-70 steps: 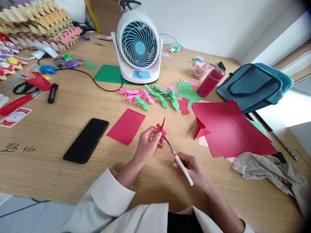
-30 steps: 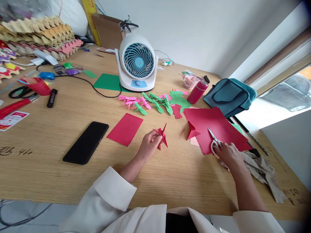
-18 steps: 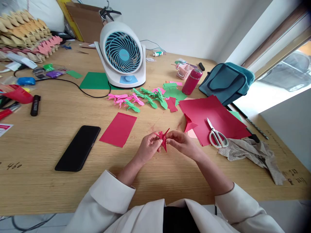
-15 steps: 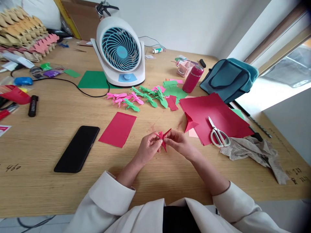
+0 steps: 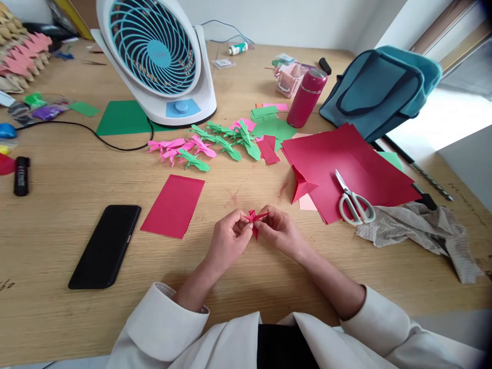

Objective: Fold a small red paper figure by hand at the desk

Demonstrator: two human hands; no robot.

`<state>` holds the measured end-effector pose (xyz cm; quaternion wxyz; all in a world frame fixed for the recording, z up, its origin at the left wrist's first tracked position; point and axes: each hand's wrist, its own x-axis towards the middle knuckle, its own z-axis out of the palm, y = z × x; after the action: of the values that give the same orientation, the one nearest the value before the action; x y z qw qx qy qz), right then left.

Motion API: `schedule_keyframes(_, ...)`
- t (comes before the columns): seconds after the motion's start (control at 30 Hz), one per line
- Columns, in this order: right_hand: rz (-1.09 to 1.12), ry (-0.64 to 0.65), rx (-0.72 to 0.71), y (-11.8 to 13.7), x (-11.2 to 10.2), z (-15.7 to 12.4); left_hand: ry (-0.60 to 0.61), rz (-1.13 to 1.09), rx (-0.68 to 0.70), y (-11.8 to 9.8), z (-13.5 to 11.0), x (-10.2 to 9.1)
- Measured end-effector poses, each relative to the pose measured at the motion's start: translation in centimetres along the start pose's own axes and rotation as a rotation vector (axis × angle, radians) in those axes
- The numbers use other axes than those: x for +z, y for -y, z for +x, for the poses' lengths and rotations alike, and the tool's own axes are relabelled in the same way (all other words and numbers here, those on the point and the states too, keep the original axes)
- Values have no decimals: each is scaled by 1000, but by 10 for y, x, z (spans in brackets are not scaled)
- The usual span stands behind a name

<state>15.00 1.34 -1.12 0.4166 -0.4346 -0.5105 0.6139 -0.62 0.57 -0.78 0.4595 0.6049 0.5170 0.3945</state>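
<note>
wooden counter (image 5: 165,277), handwriting (image 5: 6,284) cut off at left edge, more at right edge, neither clearly readable. white fan (image 5: 159,54) back left, blue bag (image 5: 376,97) back right. red stack of sheets (image 5: 326,154) right of hands, loose red sheet (image 5: 172,206) left, black phone (image 5: 105,247) further left. left hand (image 5: 230,236) and right hand (image 5: 282,233) close together, both pinching same piece. scissors (image 5: 347,190) lie on stack. black marker (image 5: 21,177) far left, lettering too small to read. red folded paper (image 5: 252,217) sits between both hands' fingertips.
</note>
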Motion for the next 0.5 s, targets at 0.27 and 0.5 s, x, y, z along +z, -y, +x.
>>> schedule_keyframes(0.27, -51, -83, 7, -3, 4, -2, -86, 96, 36, -1, -1, 3)
schedule_keyframes(0.5, -94, -73, 55, -1, 3, -2, -77, 132, 54, -1, -1, 2)
